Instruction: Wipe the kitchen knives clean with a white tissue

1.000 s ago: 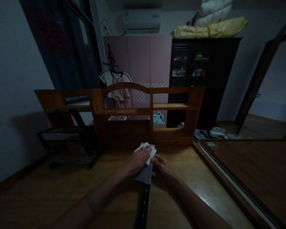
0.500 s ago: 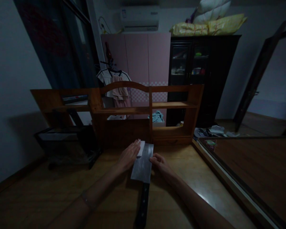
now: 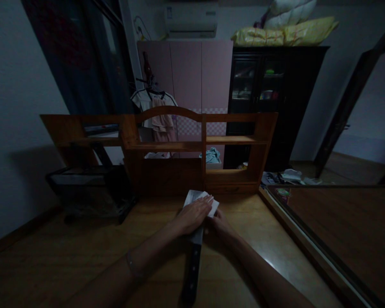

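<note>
A cleaver with a black riveted handle lies flat on the wooden table, its handle pointing towards me. My left hand is laid across the broad metal blade, fingers together, holding a folded white tissue against it. That hand covers most of the blade; only its far end and a strip near the handle show. At the blade's right edge, my right hand has its fingers curled around the side, partly hidden by the tissue and my left hand.
A wooden shelf unit stands along the table's far side. To the left sits a dark bag-like case. A raised edge bounds the table on the right. Behind are a pink wardrobe and a black cabinet.
My left hand and the tissue have slid right across the blade, from its left edge to its right edge. My right hand stays by the right edge, moved slightly outward.
</note>
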Action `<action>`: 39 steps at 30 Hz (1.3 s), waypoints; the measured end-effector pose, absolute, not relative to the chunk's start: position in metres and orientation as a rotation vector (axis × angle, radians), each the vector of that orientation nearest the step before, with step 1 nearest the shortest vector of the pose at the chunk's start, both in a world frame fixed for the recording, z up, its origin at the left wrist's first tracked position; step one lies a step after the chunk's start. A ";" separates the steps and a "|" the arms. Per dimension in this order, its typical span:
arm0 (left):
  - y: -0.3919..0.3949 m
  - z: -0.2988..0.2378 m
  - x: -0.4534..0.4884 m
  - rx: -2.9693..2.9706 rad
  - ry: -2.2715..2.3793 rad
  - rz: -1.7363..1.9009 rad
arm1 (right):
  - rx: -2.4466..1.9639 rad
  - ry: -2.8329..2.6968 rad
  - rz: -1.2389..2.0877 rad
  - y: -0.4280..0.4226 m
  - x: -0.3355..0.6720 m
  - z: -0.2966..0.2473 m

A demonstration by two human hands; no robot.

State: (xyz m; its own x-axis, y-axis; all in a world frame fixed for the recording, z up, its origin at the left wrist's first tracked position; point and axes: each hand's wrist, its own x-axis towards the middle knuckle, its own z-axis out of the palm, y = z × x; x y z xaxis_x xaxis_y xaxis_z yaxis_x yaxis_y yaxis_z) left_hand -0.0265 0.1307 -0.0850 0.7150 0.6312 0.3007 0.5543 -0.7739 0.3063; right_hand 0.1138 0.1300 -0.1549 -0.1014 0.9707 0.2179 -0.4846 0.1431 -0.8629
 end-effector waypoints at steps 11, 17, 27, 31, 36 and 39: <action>0.156 -0.091 -0.047 2.835 1.099 0.682 | -0.578 -1.049 1.472 0.123 0.112 -0.147; 0.162 -0.090 -0.060 2.865 1.149 0.699 | -0.587 -1.054 1.485 0.121 0.113 -0.145; 0.150 -0.080 -0.082 2.769 1.239 0.827 | -0.605 -1.021 1.522 0.120 0.112 -0.145; 0.098 -0.071 -0.073 2.791 0.844 0.706 | -0.615 -1.000 1.512 0.123 0.115 -0.149; 0.058 -0.071 -0.075 2.793 0.544 0.376 | -0.621 -0.999 1.522 0.122 0.120 -0.148; 0.056 -0.068 -0.085 2.818 0.528 0.376 | -0.618 -0.997 1.543 0.119 0.121 -0.145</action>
State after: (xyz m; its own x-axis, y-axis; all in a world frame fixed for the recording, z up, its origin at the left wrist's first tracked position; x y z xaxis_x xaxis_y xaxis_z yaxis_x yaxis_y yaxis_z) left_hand -0.0852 0.0559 -0.0680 0.9011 0.3826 0.2043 0.3183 -0.9033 0.2877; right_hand 0.1207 0.1185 -0.1450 -0.2215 0.9658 0.1349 -0.5198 0.0001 -0.8543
